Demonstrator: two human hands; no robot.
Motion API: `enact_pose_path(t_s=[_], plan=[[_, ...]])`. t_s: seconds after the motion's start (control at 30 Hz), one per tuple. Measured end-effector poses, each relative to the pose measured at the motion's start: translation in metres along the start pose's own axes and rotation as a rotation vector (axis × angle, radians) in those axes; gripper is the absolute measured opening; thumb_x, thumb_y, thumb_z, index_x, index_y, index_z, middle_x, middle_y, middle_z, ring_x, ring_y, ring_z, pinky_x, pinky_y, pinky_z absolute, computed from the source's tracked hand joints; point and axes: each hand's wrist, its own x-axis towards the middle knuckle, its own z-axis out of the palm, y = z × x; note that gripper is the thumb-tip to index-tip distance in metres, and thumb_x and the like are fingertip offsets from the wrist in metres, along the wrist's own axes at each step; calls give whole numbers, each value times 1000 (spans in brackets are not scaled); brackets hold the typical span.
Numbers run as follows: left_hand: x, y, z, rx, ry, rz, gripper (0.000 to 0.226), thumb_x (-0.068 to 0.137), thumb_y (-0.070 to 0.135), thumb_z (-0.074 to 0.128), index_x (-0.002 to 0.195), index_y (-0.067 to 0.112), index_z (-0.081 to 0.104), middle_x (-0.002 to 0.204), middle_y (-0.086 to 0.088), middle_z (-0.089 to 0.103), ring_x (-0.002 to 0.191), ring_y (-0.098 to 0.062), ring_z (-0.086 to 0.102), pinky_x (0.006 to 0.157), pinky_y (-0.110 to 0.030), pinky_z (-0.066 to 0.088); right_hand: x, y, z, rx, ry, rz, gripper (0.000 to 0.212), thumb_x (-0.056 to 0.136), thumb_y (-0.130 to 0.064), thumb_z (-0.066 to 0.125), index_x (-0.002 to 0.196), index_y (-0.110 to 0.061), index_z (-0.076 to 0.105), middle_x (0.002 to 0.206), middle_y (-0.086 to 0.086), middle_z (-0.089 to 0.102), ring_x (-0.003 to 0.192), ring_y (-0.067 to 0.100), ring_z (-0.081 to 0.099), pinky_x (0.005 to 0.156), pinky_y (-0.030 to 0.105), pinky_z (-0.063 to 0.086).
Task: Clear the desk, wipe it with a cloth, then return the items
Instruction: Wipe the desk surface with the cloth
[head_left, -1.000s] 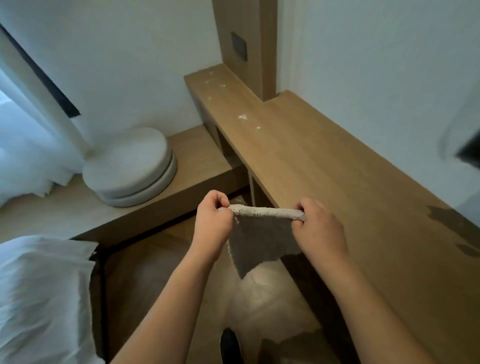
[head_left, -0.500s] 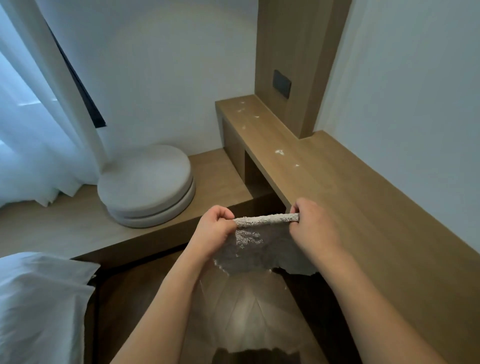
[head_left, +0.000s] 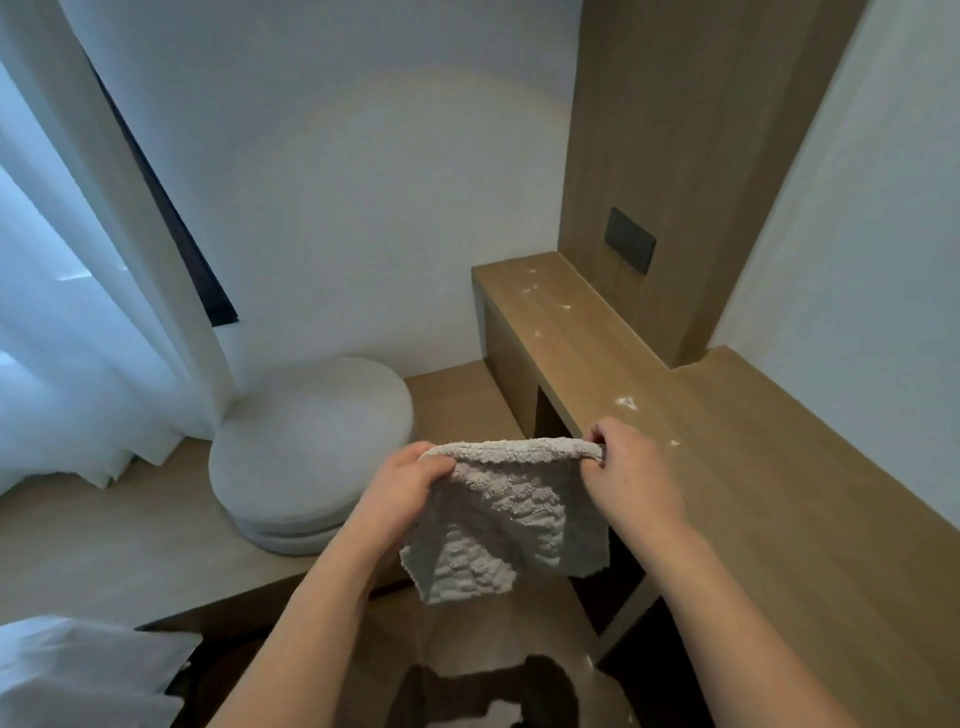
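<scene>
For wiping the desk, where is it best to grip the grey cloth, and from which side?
Probably grip the cloth at its folded top edge, from above. The left hand and right hand pinch its corners there; the rest hangs limp beside the desk.

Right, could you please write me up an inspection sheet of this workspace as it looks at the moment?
Surface: long light-brown wooden desk along the wall, bare apart from white specks scattered on its far, narrower end.
Job's things: pale grey textured cloth held up in the air in front of the desk, hanging down from its top edge, not touching the wood.
Clutter: nothing seen on the desk.
Hands: left hand and right hand each pinch a top corner of the cloth.
Cables: nothing seen; dark wall plate on the wooden panel.
Surroundings: round grey floor cushions stacked on a low wooden platform, white sheer curtain, white pillow at lower left.
</scene>
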Motion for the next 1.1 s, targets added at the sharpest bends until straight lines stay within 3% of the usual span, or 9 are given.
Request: enact_pose_path(t_s=[0.17,0.27,0.47,0.6,0.77,0.93,1.1], plan=[[66,42,-26,-181,102,67,22,96,11,53,76,12,63,78,-12,64,83,-28,58,79,-42,44,90,-43,13,103,13,-94,22,85,-6,57,94,-26,57,95,-8,58,88,16,52,72,32,40],[104,53,-42,-243,59,59,19,100,10,48,87,11,62,80,-11,71,80,-26,67,77,-40,52,130,-62,32,119,-13,-97,22,85,-5,54,93,-26,58,94,-7,60,88,17,54,70,32,39],[208,63,-65,-214,-80,-36,18,105,23,48,112,9,57,107,-22,73,94,-30,74,85,-46,60,214,-96,69,127,-52,16,17,88,-12,53,92,-28,57,78,-10,56,69,13,52,52,30,32],[281,84,-79,-148,-73,-54,18,104,25,50,119,16,52,111,-16,68,96,-25,72,77,-40,60,259,-118,76,135,-15,82,15,89,-13,54,93,-27,58,80,-8,60,66,5,52,52,29,34],[361,114,-80,-194,-156,-78,24,103,18,49,123,14,61,106,-16,74,96,-30,74,91,-49,58,308,-126,79,125,50,155,15,90,-13,55,92,-28,57,82,-10,60,69,8,55,52,29,35],[413,124,-50,-130,-225,-121,22,104,20,51,121,12,62,100,-13,77,92,-28,75,86,-46,60,356,-108,98,106,32,231,17,92,-13,53,104,-22,61,95,-3,63,80,17,57,63,27,36],[461,150,-30,-180,-240,-203,25,105,22,47,121,9,61,104,-16,76,96,-30,74,90,-47,58,420,-87,104,105,-36,253,15,95,-17,55,108,-24,60,97,-5,63,79,10,62,62,29,52]])
